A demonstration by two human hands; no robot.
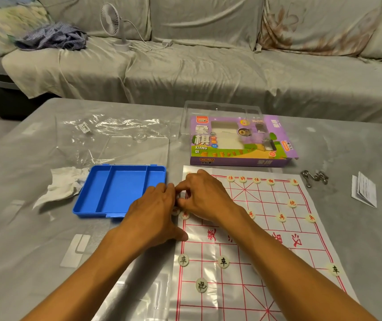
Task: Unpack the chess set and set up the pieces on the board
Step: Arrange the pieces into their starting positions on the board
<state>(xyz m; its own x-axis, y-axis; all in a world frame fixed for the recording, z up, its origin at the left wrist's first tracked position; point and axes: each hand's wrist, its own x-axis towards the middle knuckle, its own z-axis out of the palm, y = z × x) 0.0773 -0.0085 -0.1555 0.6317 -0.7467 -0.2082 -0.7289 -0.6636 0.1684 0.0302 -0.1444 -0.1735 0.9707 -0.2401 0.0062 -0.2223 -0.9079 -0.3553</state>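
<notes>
Fingers [173,188] of both hands bunch together at the board's [255,239] nine o'clock edge, seemingly pinching pieces; red side mostly placed, black barely begun.

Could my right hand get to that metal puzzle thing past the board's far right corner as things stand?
Probably yes. The right hand is at the board's left edge, meeting the left hand. Between it and the metal puzzle lie only flat pieces, so reaching over them looks free, though it may be holding a piece.
</notes>
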